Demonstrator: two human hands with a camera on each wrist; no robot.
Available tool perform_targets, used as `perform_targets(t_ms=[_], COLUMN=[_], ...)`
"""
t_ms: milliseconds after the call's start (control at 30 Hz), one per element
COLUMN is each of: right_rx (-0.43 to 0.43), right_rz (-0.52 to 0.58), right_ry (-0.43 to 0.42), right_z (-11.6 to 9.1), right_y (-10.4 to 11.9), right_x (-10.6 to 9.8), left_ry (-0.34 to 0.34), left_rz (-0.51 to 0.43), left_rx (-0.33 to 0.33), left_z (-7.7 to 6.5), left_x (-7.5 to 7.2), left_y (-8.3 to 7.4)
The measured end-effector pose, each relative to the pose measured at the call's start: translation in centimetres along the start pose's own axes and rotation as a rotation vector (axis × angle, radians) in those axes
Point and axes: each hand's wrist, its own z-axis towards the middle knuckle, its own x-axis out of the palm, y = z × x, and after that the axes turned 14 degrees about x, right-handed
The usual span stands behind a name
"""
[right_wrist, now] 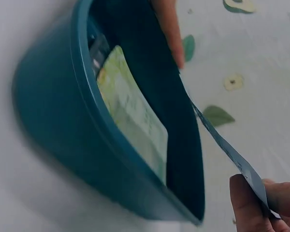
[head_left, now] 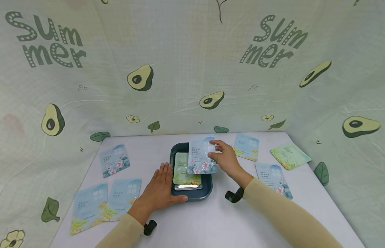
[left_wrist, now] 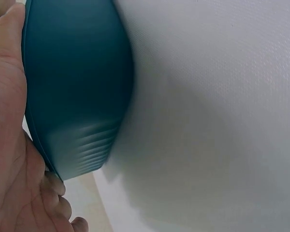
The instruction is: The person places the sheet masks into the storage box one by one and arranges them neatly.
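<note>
Pinching the packet (likely light, slick, best edge-held) at two o'clock with right hand, touching tray with straight-fingered left hand.

held packet: flat, pale blue, pink flowers along bottom, pinched at right side by right hand, raised over tray | tray: dark teal, deep, rounded rectangle, left rim against left hand | green packet: inside tray, atop silver-edged item, partly hidden in head view behind held packet
</note>
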Motion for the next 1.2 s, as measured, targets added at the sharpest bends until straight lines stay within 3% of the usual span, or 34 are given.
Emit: perform_targets(t_ms=[267,467,867,1200], right_rx=[-0.032,-0.042,-0.121,-0.122], right_rz=[-0.092,-0.17,-0.448,-0.505], right_ry=[0.042,0.07,0.105,0.107], right_z=[-0.3,-0.2,0.5,0.9], right_y=[0.1,0.1,0.5,0.6], right_x=[4.9,6.8,6.6,6.5], left_ry=[0.0,0.005,-0.017,-0.025], left_rz=[0.027,0.037,0.004,-0.011], left_rx=[0.009,0.009,0.012,0.007], left_z=[-0.1,0.0,-0.2,-0.1], left_x=[0.0,0.1,0.3,0.3], left_y=[0.1,0.2,0.0,0.0])
